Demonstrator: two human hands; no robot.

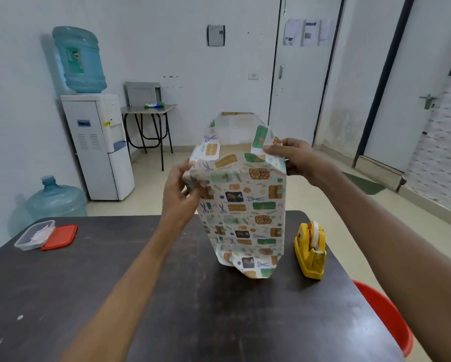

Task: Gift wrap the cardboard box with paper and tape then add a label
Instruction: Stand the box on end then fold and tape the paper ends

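Fingers [272, 150] pinching paper [241, 205], box mostly hidden

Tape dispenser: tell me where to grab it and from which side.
Grip the tape dispenser across its yellow body, just below the tape roll, coming down from above and from the right. It stands upright on the table, narrow enough to pinch by its flat sides. The wrapped box stands close on its left, so the right side is freer.

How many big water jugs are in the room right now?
2. One water jug sits upside down on top of the white dispenser against the left wall. The other jug stands on the floor, left of the dispenser, beyond the table's far left edge. No others visible.
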